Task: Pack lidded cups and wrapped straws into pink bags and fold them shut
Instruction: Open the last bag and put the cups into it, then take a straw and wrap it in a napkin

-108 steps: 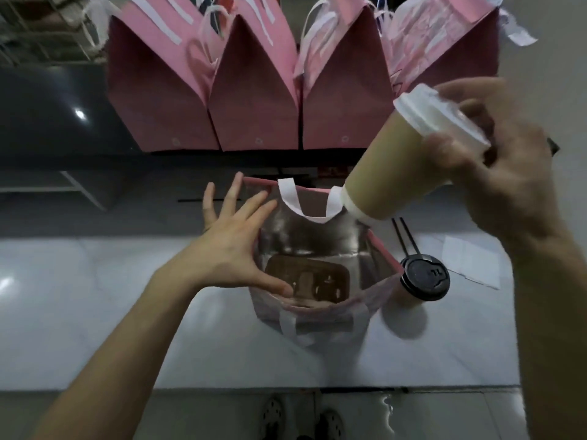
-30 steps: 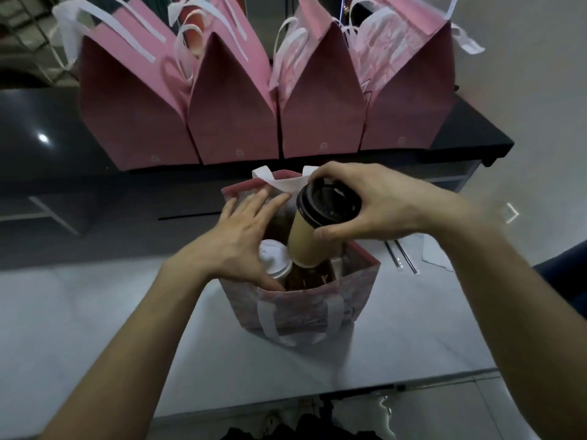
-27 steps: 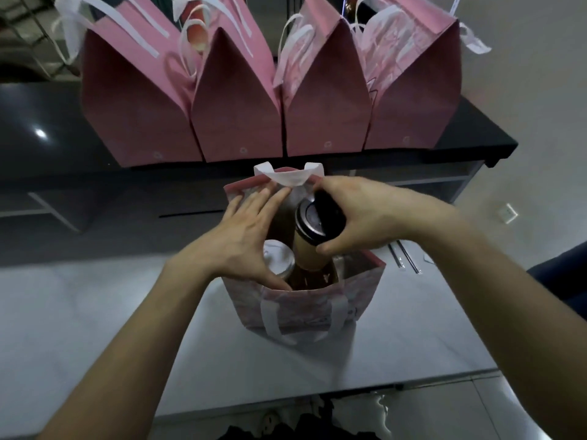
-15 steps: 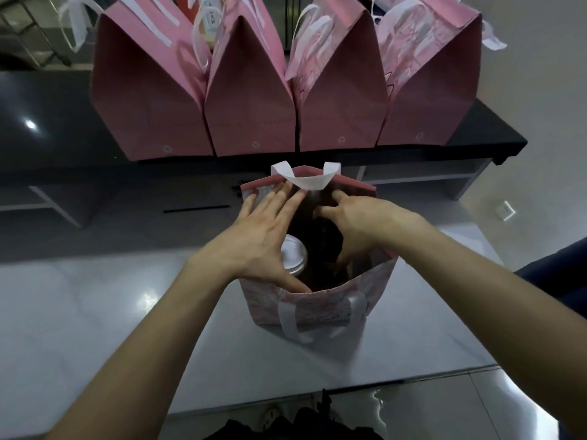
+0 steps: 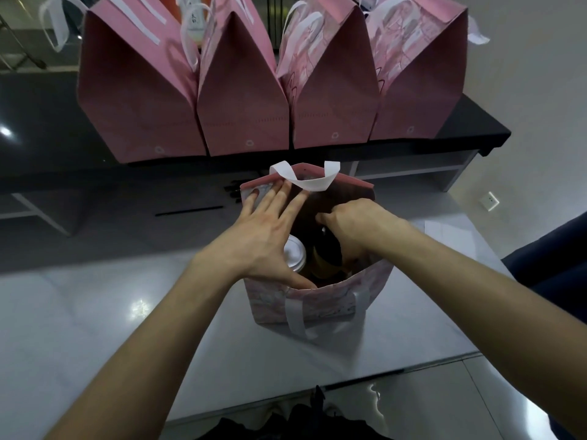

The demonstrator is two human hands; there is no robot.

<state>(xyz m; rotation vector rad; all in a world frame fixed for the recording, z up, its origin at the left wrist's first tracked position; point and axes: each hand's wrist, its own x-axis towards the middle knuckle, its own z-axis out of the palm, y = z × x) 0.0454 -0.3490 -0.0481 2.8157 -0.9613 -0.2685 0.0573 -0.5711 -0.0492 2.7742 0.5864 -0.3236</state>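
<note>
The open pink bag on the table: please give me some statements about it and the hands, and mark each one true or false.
1. The open pink bag stands upright on the light table. True.
2. A white-lidded cup sits inside it. True.
3. The right hand rests on the table beside the bag. False: it reaches down into the bag.
4. The left hand holds the bag's mouth open. True.
5. The four bags behind lie flat. False: they stand upright, folded shut.

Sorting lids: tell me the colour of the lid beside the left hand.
White lid, head view.
</note>
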